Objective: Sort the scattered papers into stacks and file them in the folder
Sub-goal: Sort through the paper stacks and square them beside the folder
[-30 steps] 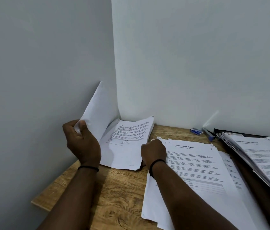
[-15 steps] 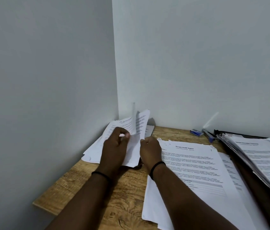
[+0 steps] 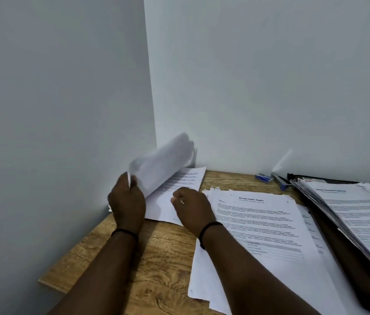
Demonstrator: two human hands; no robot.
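My left hand [image 3: 126, 198] pinches the edge of a white sheet [image 3: 163, 161] that is lifted and blurred above a small pile of printed pages [image 3: 184, 185] in the desk's far left corner. My right hand [image 3: 192, 206] lies with curled fingers on that pile's near right edge; whether it grips a page is hidden. A larger stack of printed papers [image 3: 259, 226] topped by a health report lies to the right. At the far right an open dark folder [image 3: 338, 235] holds more printed sheets [image 3: 361, 214].
The wooden desk [image 3: 156, 258] is boxed in by a wall on the left and one behind. A small blue box [image 3: 263, 177] and a stapler [image 3: 280, 181] sit by the back wall. The desk's left edge is close to my left arm.
My left hand moved back left and raised a sheet off the corner pile, after having lowered one onto it half a second ago. My right hand stayed at the pile's edge.
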